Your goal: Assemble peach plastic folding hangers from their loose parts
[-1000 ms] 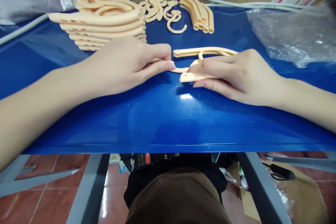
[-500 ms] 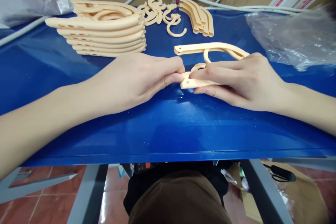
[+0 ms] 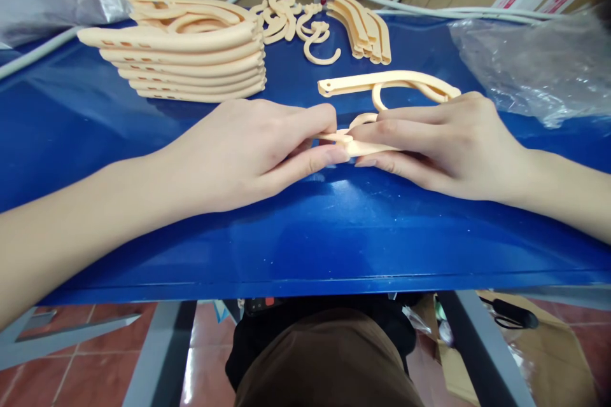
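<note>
We pinch two small peach hanger pieces point(image 3: 356, 143) low over the blue desk point(image 3: 305, 229), left hand point(image 3: 248, 146) and right hand point(image 3: 439, 140) closed on them. If our fingers push crooked, the pieces may slip apart.

Bright, even light falls from above. The glossy blue desk point(image 3: 143, 140) throws back soft white glare, strongest in a patch just in front of the hands, with faint streaks across its near part. Shadows are short and soft, pooling under the left hand point(image 3: 252, 146) and right hand point(image 3: 443, 140). The wide lens bows the desk's near edge and stretches the forearms at the sides. The centre is sharp; corners soften slightly.
</note>
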`<state>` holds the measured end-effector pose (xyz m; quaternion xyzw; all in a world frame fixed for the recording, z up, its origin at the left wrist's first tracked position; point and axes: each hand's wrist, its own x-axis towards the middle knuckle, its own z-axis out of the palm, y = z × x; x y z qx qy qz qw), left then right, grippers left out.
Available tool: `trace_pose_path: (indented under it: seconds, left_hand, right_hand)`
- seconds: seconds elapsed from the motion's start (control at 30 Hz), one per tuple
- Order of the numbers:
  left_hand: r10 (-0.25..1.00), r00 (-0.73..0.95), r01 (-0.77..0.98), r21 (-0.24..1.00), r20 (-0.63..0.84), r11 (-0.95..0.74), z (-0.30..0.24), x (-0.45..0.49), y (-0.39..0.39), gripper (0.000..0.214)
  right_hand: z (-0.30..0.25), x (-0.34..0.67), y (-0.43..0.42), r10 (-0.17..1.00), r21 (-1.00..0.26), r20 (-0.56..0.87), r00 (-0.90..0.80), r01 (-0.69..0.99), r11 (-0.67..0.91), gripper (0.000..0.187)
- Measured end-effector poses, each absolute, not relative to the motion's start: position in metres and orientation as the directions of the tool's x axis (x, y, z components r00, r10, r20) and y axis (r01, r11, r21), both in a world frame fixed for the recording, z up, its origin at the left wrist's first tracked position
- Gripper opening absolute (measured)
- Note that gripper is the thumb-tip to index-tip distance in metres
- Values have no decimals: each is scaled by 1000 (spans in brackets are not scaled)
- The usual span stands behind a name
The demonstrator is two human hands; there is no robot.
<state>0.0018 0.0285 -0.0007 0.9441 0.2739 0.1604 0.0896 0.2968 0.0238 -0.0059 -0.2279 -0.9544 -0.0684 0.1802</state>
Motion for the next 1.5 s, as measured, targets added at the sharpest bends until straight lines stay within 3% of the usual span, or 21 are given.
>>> trace_pose_path:
  seconds: [0.2,0.33,0.43,0.8,1.13,1.23,1.33,1.37,1.43,1.5]
  left_hand:
    - [526,811,485,211,257,-849,-4,-1,34,59]
    - [526,827,486,219,197,-846,1,-1,35,50]
    - [508,827,458,234,241,-857,1,-2,34,48]
    - [519,825,466,250,222,-849,1,0,34,50]
    - [449,842,468,10,299,-884,-4,-1,27,49]
    - [496,823,481,126,276,-868,-3,1,28,46]
    - [571,792,431,466,214,-773,2,6,31,47]
    - [614,770,405,612,172,-680,5,7,32,50]
    - [702,712,357,853,16,-381,12,11,33,59]
    - [722,671,336,937,-168,-94,18,14,34,66]
  right_hand:
    - [-5,297,23,422,51,383,-822,475,879,42]
    - [-4,297,23,365,100,414,-834,440,892,38]
    - [-5,297,24,333,118,429,-840,418,901,35]
    - [-4,295,20,370,114,434,-822,457,882,35]
    - [-6,295,23,348,120,433,-832,436,892,29]
    - [-5,294,23,340,121,437,-833,430,895,30]
    - [3,291,20,360,-8,426,-830,394,919,31]
    - [7,289,18,374,-96,410,-832,368,925,30]
    - [14,287,12,532,-290,430,-730,446,847,29]
    - [19,287,6,613,-335,469,-636,515,789,32]
